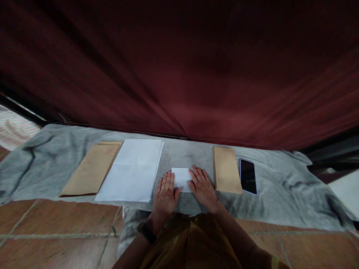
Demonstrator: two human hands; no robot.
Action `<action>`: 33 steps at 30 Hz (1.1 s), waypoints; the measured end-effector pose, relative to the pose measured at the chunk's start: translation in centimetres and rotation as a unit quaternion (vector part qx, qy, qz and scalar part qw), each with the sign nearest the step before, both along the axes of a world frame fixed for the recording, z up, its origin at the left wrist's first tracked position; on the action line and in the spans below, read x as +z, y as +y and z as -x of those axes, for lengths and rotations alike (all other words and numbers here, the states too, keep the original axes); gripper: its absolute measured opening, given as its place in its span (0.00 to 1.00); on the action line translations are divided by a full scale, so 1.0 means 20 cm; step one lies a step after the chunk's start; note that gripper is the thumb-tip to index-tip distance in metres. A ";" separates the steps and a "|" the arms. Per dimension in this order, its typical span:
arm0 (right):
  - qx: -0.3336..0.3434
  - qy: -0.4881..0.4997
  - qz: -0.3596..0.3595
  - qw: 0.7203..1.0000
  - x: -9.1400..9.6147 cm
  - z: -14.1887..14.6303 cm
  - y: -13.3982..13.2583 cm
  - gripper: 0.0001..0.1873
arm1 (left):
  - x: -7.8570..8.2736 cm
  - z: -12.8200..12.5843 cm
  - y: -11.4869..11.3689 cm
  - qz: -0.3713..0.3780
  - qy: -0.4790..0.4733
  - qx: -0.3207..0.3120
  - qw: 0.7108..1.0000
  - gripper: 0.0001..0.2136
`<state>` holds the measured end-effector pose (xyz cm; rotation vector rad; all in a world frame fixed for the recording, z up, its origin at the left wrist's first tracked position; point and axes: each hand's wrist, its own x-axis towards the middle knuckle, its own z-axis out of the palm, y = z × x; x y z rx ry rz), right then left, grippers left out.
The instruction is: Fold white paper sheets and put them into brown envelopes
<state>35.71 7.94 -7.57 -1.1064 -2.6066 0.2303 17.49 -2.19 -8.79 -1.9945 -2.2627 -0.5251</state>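
A small folded white paper (181, 176) lies on a grey cloth (269, 201) spread over the floor. My left hand (165, 194) lies flat at the paper's left edge, fingers stretched out and together. My right hand (202, 185) lies flat on the paper's right side, fingers stretched forward. Neither hand grips anything. A dark band sits on my left wrist.
Left of my hands lie white sheets (131, 170) and a stack of brown envelopes (91, 169). To the right lie another brown envelope stack (226, 169) and a black phone (248, 175). A dark red curtain (179, 67) hangs behind. Tiled floor (56, 231) lies in front.
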 end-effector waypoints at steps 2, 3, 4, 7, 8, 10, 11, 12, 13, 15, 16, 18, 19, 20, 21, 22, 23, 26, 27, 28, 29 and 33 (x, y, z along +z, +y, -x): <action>0.001 -0.002 0.000 1.000 0.00 0.00 0.00 0.27 | 0.01 0.00 -0.01 0.001 0.002 0.002 1.000 0.31; 0.002 -0.003 -0.001 1.000 0.00 0.00 0.00 0.27 | 0.01 0.00 0.00 0.002 0.003 0.003 1.000 0.31; 0.002 -0.003 -0.003 1.000 0.00 0.00 0.01 0.27 | 0.01 -0.01 0.00 0.002 0.004 0.004 1.000 0.30; 0.001 -0.003 -0.009 1.000 -0.01 0.00 0.00 0.27 | 0.02 -0.01 0.00 0.001 0.004 0.005 1.000 0.30; -0.008 -0.003 -0.010 1.000 -0.01 0.00 0.00 0.27 | 0.02 -0.01 0.00 -0.001 0.004 0.006 1.000 0.31; -0.042 0.003 -0.010 0.999 -0.02 -0.01 -0.02 0.29 | 0.02 -0.01 0.00 -0.008 0.006 0.006 1.000 0.31; -0.064 0.010 -0.010 0.998 -0.03 -0.01 -0.04 0.30 | 0.01 -0.01 0.00 -0.011 0.008 0.007 1.000 0.31; -0.088 0.021 -0.010 0.996 -0.03 -0.01 -0.05 0.30 | 0.01 -0.01 0.00 -0.013 0.010 0.007 1.000 0.31; -0.112 0.033 -0.009 0.993 -0.03 -0.02 -0.07 0.31 | 0.01 -0.01 0.00 -0.016 0.012 0.007 1.000 0.31; -0.155 0.056 0.003 0.986 -0.03 -0.01 -0.08 0.30 | 0.01 -0.01 0.00 -0.019 0.015 0.007 1.000 0.31; -0.177 0.066 0.015 0.982 -0.02 -0.01 -0.08 0.30 | 0.01 0.00 0.00 -0.020 0.016 0.006 1.000 0.31; -0.222 0.082 0.053 0.970 -0.01 0.00 -0.06 0.31 | 0.01 -0.01 0.00 -0.023 0.016 0.003 1.000 0.31; -0.241 0.087 0.076 0.964 0.00 0.01 -0.04 0.31 | 0.01 -0.01 0.00 -0.025 0.015 0.001 1.000 0.31; -0.260 0.092 0.101 0.956 0.01 0.01 -0.02 0.30 | 0.01 -0.01 0.00 -0.027 0.014 0.000 1.000 0.31; -0.276 0.098 0.129 0.947 0.03 0.01 0.00 0.29 | 0.01 -0.01 0.00 -0.031 0.014 -0.001 0.999 0.31; -0.287 0.111 0.159 0.938 0.04 0.01 0.03 0.27 | 0.01 -0.01 0.00 -0.034 0.015 -0.002 0.999 0.31; -0.293 0.130 0.189 0.928 0.04 0.01 0.05 0.25 | 0.01 -0.01 0.00 -0.036 0.017 -0.002 0.999 0.30; -0.284 0.190 0.254 0.905 0.06 0.00 0.08 0.14 | 0.01 0.01 -0.01 -0.041 0.023 -0.004 0.999 0.29; -0.275 0.202 0.265 0.902 0.07 -0.01 0.08 0.11 | 0.01 0.01 -0.01 -0.046 0.024 -0.006 0.999 0.29; -0.265 0.210 0.271 0.901 0.08 -0.01 0.08 0.09 | 0.03 0.01 -0.01 -0.051 0.024 -0.012 0.998 0.30; -0.258 0.214 0.274 0.901 0.09 -0.01 0.07 0.10 | 0.05 0.00 -0.01 -0.056 0.024 -0.022 0.998 0.32; -0.225 0.266 0.289 0.892 0.23 0.00 0.02 0.14 | 0.18 -0.08 -0.01 -0.054 0.015 -0.082 0.995 0.39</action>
